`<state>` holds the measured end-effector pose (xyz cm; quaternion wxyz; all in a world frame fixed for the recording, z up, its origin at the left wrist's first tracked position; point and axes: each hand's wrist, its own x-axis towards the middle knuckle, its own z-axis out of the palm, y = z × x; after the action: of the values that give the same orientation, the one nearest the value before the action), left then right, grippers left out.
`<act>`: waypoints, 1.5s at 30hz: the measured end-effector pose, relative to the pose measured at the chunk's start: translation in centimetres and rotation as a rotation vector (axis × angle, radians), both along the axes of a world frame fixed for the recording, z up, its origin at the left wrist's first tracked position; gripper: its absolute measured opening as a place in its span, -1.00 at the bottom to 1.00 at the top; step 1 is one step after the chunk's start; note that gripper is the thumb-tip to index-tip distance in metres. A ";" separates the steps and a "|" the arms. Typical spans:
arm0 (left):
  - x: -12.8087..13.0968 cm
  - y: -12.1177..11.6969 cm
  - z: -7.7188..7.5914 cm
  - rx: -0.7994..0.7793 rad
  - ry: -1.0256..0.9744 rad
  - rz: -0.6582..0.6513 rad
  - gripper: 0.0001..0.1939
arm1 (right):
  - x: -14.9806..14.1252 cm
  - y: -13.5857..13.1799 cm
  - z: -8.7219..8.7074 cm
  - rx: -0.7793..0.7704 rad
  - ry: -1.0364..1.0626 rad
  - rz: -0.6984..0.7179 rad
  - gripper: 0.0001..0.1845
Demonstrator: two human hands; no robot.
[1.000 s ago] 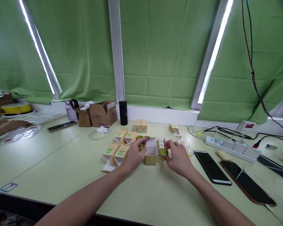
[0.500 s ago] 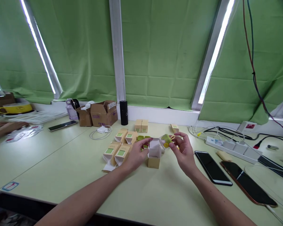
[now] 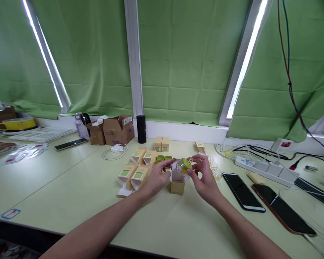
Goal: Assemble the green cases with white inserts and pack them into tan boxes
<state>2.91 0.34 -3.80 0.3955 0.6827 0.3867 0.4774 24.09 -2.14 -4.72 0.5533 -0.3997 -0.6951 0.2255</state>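
My right hand [image 3: 206,178] pinches a small clear container with a green lid and a cord loop [image 3: 184,165]. It is tilted right over the mouth of an open cardboard box [image 3: 177,187] with a white inside. My left hand [image 3: 157,178] grips the box's left edge between thumb and fingers. Several similar boxes with green labels [image 3: 138,175] lie to the left of that hand, some with flaps open. Behind its fingertips are several green lids [image 3: 160,158], partly hidden. Clear cups with yellow bits [image 3: 214,166] stand just beyond my right hand.
Two closed boxes [image 3: 162,144] stand at the back, and another box [image 3: 200,148] lies farther right. Phones [image 3: 243,191] and a power strip [image 3: 267,169] with cables are on the right. A black tumbler [image 3: 141,129] and brown cartons [image 3: 118,130] line the wall. Another person's hand [image 3: 0,147] is far left.
My right hand has moved left, bringing the container from beside the box to above its opening. The clear cups behind it have come into view. The other person's hand has drawn back left.
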 end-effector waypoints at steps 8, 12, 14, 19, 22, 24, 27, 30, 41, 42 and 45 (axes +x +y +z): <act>0.1 0.5 -0.3 -0.075 -0.098 -0.040 -0.28 | 0.3 0.2 0.1 -0.018 -0.122 -0.061 -0.60; 0.2 0.5 -0.2 -0.097 -0.134 -0.049 -0.28 | 0.1 -0.2 0.3 -0.021 -0.202 -0.073 -0.58; 0.2 0.5 -0.2 -0.099 -0.138 -0.053 -0.29 | 0.1 -0.4 0.4 -0.021 -0.242 -0.076 -0.62; 0.3 0.5 -0.3 -0.114 -0.144 -0.052 -0.30 | -0.1 -0.5 0.4 -0.012 -0.351 -0.085 -0.75; 0.3 0.6 -0.4 -0.121 -0.165 -0.056 -0.31 | -0.3 -0.6 0.2 -0.009 -0.370 -0.066 -0.76; 0.4 0.7 -0.5 -0.129 -0.185 -0.058 -0.29 | -0.4 -0.6 0.0 0.000 -0.379 -0.051 -0.77; 0.4 0.8 -0.7 -0.146 -0.216 -0.066 -0.27 | -0.4 -0.7 -0.2 0.029 -0.389 -0.032 -0.80; 0.5 0.9 -0.9 -0.166 -0.244 -0.094 -0.28 | -0.5 -0.7 -0.3 0.058 -0.375 -0.014 -0.91; 0.4 1.0 -0.7 -0.169 -0.248 -0.075 -0.24 | -1.4 0.1 -1.1 0.103 -0.257 -0.055 -0.87; 0.4 1.0 -0.7 -0.167 -0.248 -0.073 -0.24 | -1.5 0.1 -1.0 0.100 -0.241 -0.062 -0.86; 0.5 1.1 -0.8 -0.174 -0.250 -0.074 -0.23 | -1.7 0.3 -1.0 0.084 -0.214 -0.097 -0.86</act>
<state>3.38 1.43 -4.60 0.5154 0.5951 0.3488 0.5084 22.36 -1.84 -5.72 0.5027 -0.4311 -0.7388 0.1252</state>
